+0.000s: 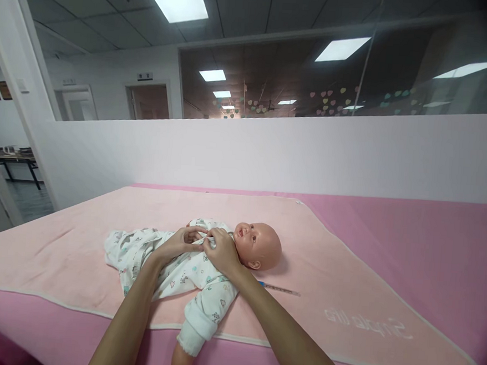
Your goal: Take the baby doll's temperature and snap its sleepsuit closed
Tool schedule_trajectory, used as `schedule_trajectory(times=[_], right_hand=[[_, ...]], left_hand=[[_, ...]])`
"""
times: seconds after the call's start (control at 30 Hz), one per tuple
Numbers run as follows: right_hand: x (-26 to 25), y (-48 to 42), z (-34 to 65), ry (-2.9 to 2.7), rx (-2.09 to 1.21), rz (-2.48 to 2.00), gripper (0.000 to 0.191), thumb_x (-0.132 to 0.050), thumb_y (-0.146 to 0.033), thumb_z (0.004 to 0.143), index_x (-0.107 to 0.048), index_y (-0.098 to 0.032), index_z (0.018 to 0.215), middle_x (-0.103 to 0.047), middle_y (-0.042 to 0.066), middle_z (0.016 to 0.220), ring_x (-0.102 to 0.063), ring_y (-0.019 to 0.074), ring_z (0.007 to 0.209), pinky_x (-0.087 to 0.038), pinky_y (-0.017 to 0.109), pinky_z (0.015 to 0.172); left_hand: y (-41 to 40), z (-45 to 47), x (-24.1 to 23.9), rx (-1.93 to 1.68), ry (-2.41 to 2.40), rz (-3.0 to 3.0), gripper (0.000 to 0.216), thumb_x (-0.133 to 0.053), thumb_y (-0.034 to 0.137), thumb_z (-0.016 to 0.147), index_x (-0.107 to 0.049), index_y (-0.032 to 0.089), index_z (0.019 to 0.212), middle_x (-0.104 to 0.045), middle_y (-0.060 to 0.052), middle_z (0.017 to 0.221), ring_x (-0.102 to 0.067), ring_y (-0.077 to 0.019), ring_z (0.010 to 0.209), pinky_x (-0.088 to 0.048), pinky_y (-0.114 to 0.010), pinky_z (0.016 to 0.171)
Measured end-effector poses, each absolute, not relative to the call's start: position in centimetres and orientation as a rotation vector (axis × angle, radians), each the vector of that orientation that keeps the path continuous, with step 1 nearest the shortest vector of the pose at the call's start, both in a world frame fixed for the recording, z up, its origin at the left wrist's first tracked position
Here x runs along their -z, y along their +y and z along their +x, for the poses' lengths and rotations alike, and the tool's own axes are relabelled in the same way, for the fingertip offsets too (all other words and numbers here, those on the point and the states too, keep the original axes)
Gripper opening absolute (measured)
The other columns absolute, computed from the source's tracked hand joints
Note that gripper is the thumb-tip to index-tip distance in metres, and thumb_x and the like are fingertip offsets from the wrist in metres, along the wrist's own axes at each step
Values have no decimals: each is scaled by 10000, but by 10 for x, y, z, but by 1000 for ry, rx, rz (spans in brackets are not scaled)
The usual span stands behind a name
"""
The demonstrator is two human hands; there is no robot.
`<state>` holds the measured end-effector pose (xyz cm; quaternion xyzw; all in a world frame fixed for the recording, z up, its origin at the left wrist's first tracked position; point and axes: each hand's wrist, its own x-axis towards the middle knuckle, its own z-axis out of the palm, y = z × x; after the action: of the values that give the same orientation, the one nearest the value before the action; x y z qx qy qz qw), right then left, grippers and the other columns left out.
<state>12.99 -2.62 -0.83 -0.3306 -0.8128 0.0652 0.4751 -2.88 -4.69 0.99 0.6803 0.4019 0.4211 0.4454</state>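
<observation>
A baby doll [264, 245] lies on its back, its bald head to the right. It wears a white printed romper [191, 273] with long sleeves. My left hand [181, 242] is at the chest, thumb and fingers closed on the front of the romper. Close beside it, my right hand [221, 250] pinches the cloth near the neck. The fingertips of both hands almost meet; any fastener between them is too small to make out. Right of my right wrist lies a thin thermometer [280, 289] with a blue end, partly hidden by my forearm.
Under the doll is a peach blanket [95, 278] with pale edging, spread over a pink surface [443, 246]. A low white wall [291, 158] with glass above stands behind. At the far left, a table [15, 158] shows through a doorway.
</observation>
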Motion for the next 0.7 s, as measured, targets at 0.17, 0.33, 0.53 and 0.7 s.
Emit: schedule_trajectory(times=[0.17,0.33,0.53,0.7], right_hand=[[9,-25,130,-1973,-183,-799,75,-456,-160,743,-481,-192,680,-558,16,729,-503,145,735,-374,245,645],[8,-26,130,-1978,-188,-794,81,-463,-150,739,-483,-192,673,-563,10,721,-509,142,728,-368,243,637],[7,-28,132,-1977,-229,-766,116,-434,-182,804,-517,-191,723,-581,15,759,-522,140,752,-375,245,663],[5,-32,134,-2006,-230,-713,118,-480,-295,819,-546,-197,822,-608,28,862,-534,156,834,-384,268,740]], left_hand=[[-48,-31,-12,-1046,982,1650,472,-648,190,627,-579,190,1094,-604,-28,802,-534,-157,793,-391,-256,746],[-45,-33,-10,-1061,979,1570,498,-611,126,604,-580,193,1097,-602,-1,726,-531,-134,712,-385,-232,697],[-44,-34,-8,-1093,978,1512,482,-614,110,584,-596,172,1062,-584,11,681,-496,-103,629,-369,-209,631],[-44,-33,-8,-1108,941,1510,445,-588,128,591,-601,172,1034,-614,-5,722,-528,-133,686,-390,-233,676]])
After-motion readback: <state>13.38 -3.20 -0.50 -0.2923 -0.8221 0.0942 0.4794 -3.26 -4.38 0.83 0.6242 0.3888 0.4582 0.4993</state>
